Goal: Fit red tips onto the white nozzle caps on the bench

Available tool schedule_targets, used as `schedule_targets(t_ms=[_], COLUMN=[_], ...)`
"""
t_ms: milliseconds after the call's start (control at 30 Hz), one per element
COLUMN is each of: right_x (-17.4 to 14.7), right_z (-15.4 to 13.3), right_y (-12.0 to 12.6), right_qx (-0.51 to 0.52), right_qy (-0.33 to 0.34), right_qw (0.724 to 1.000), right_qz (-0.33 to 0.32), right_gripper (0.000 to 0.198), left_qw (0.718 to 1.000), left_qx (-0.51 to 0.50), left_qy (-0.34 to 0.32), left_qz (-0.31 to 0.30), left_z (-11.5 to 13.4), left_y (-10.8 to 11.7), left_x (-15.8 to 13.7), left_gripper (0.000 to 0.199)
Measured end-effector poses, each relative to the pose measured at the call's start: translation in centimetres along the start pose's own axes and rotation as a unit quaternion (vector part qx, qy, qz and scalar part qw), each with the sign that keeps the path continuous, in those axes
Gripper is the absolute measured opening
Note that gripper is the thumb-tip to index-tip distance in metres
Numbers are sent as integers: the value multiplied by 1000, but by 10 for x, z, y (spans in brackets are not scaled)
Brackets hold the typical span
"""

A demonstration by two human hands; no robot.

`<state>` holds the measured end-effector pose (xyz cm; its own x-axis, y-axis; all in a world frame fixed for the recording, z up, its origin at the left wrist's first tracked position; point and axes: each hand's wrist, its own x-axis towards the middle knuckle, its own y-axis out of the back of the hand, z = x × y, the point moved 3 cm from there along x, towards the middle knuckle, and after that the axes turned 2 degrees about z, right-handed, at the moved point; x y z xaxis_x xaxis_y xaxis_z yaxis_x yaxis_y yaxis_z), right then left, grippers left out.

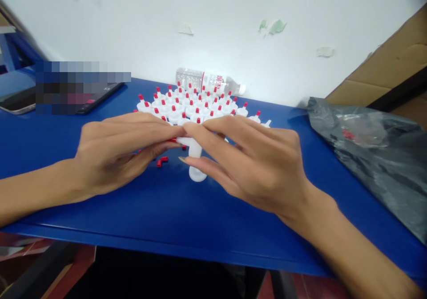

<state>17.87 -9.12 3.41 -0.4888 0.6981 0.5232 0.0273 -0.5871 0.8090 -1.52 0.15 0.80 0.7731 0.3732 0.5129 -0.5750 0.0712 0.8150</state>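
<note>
Over the blue table, my right hand [263, 161] pinches a white plastic nozzle cap [195, 152] between thumb and fingers; its round base hangs toward me. The nozzle's tip points left, into the fingers of my left hand [113, 152]. Those fingers are closed on a small red tip cap [172, 139], which sits at the nozzle's end; how far it is on cannot be made out. Behind my hands stand several rows of white nozzle caps [190, 108], nearly all topped with red. Loose red tip caps [162, 160] lie below my left fingers.
A clear bottle [190, 78] lies on its side against the white wall. To the right are a grey plastic bag [373, 165], a clear packet with red pieces [362, 130] and cardboard [370, 72]. A phone [20, 101] and a partly pixelated dark item [105, 96] lie left.
</note>
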Motion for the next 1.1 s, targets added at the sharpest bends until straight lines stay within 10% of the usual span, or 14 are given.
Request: schedule_targets(t_ms=[200,700,1100], right_x=[4,1,-2], right_z=[-5,2,43], right_y=[4,1,-4], right_qx=[18,6,-75], right_qy=[14,62,-143], right_qw=[999,990,987], right_qz=[48,123,-6], right_gripper=[30,21,16], left_qw=[995,991,996], left_qx=[-5,-41,6], left_qy=[-55,-109,-55], left_qz=[78,67,-67], left_z=[5,5,-4], left_y=[5,-7,-25], left_x=[5,8,3], left_gripper=[21,11,30])
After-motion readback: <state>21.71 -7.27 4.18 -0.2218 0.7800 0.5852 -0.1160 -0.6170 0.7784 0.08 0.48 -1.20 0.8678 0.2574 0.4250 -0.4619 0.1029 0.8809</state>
